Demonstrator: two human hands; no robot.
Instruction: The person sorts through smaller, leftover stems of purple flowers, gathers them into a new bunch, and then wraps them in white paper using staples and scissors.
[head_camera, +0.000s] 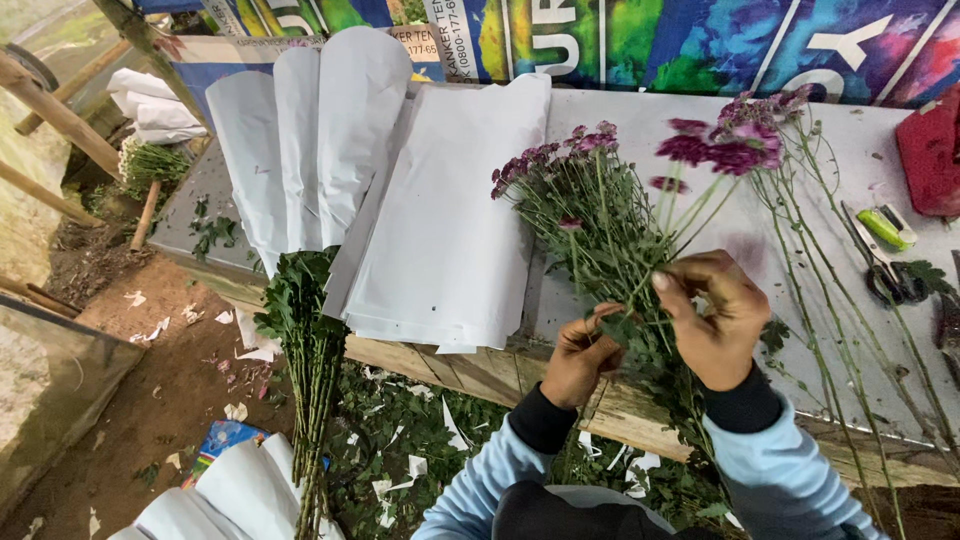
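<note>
My left hand (582, 355) grips the stems of a bunch of purple flowers (600, 215) just past the table's front edge. My right hand (712, 315) pinches one green stem of that bunch, close beside the left hand. The blooms point away from me over the grey table (640, 110). Both arms wear light blue sleeves with dark cuffs.
More purple flower stems (800, 200) lie to the right on the table. A stack of white paper sheets (450, 220) lies at left, next to wrapped bunches (300, 150) whose stems hang down. Shears with a green handle (885, 250) rest at far right. Leaves and paper scraps litter the ground.
</note>
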